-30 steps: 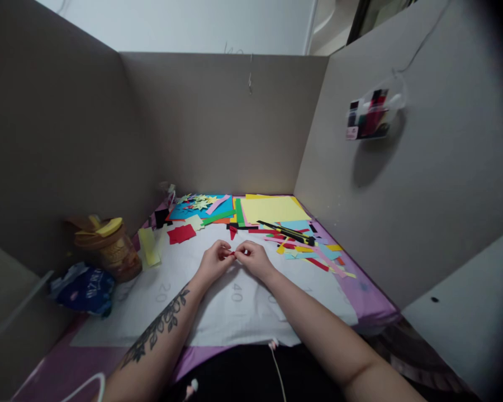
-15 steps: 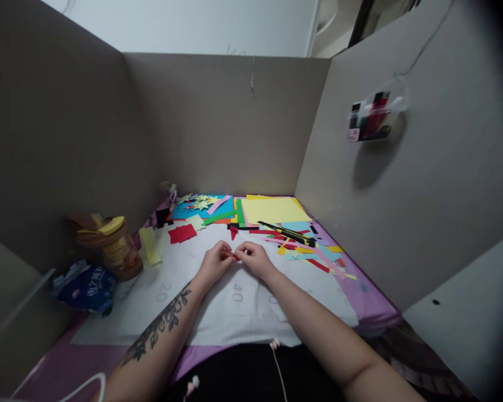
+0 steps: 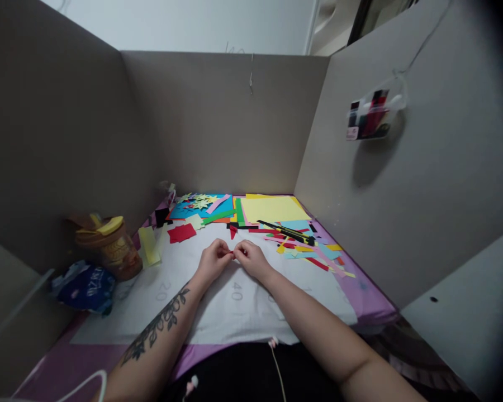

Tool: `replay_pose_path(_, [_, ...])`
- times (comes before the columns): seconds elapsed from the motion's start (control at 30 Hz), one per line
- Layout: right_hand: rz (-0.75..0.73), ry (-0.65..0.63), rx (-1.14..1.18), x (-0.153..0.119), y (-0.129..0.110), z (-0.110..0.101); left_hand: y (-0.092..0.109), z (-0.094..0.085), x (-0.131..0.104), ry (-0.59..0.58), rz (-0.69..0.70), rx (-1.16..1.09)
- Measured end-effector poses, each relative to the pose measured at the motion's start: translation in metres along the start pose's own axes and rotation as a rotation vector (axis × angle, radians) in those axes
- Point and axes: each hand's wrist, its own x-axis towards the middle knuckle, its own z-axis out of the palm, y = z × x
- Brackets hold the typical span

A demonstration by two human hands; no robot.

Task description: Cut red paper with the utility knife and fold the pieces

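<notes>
My left hand (image 3: 215, 259) and my right hand (image 3: 251, 259) meet over the middle of a white sheet (image 3: 218, 318) printed with numbers. Both are closed in a pinch on a small piece of red paper (image 3: 233, 254), mostly covered by my fingers. Just beyond them lies a little red paper scrap (image 3: 233, 231). A larger piece of red paper (image 3: 182, 233) rests farther left. To the right, a black and yellow utility knife (image 3: 291, 234) lies across many coloured paper strips (image 3: 314, 254).
Yellow paper sheets (image 3: 272, 209) and a blue sheet (image 3: 178, 211) bearing cut stars (image 3: 201, 202) lie at the back. On the left stand a brown cup (image 3: 119, 248) and a blue packet (image 3: 86, 287). Grey panels (image 3: 230, 123) enclose the table; a clear pouch (image 3: 371, 117) hangs on the right.
Both hands stay together on the red paper, with the fingers shifting slightly. The whole view has moved a little; nothing else visibly differs.
</notes>
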Motion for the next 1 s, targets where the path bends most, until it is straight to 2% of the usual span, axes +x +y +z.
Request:
replay_pose_path(0.3, [0.058,0.08,0.104,0.005,0.004,-0.012,0.005,-0.006,0.005,0.114,-0.012,-0.091])
replay_pose_path(0.4, [0.11,0.099,0.203,0.005,0.005,-0.015,0.006,-0.007,0.006,0.113,-0.067,-0.107])
replay_pose_path(0.53, [0.197,0.064,0.341,0.004,0.005,-0.012,0.005,-0.006,0.006,0.112,-0.174,-0.187])
replay_pose_path(0.73, [0.276,0.067,0.369,0.004,0.01,-0.008,0.007,-0.002,0.005,0.008,-0.26,-0.304])
replay_pose_path(1.0, [0.251,-0.018,0.318,0.001,-0.001,-0.009,0.004,-0.002,0.001,-0.182,-0.415,-0.46])
